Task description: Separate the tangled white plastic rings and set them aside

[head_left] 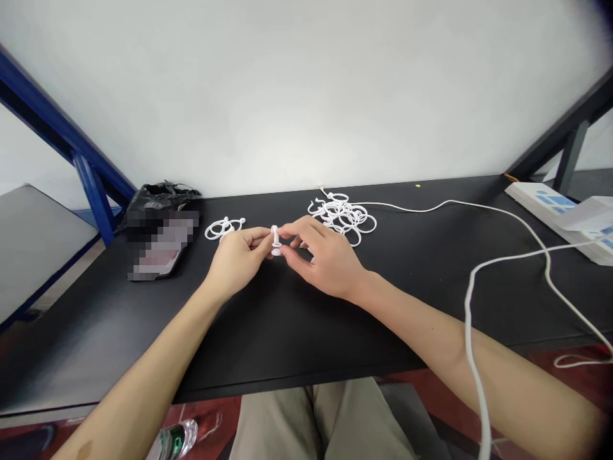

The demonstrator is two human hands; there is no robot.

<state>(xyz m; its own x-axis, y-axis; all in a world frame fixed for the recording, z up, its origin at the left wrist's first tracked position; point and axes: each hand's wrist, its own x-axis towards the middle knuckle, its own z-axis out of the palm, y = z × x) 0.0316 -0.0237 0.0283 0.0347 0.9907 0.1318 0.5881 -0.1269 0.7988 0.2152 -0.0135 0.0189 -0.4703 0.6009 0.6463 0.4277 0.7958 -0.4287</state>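
Between my two hands is a small white plastic piece [276,241], upright, with a round flared end at its bottom; its exact kind is not clear. My left hand [240,258] pinches it from the left with thumb and forefinger. From the right, my right hand [325,259] has its thumb and forefinger closed on the same piece. Just beyond my left hand lies a small group of white open plastic rings with ball-like ends [224,227]. A larger tangled pile of similar white rings [345,217] lies behind my right hand, which partly hides it.
A black plastic bag [160,195] and a blurred-out phone-like item [165,249] lie at the left of the black table [297,338]. A white cable [472,313] crosses the right side, passing over my right forearm. A white box [550,211] stands far right. A white wall rises behind.
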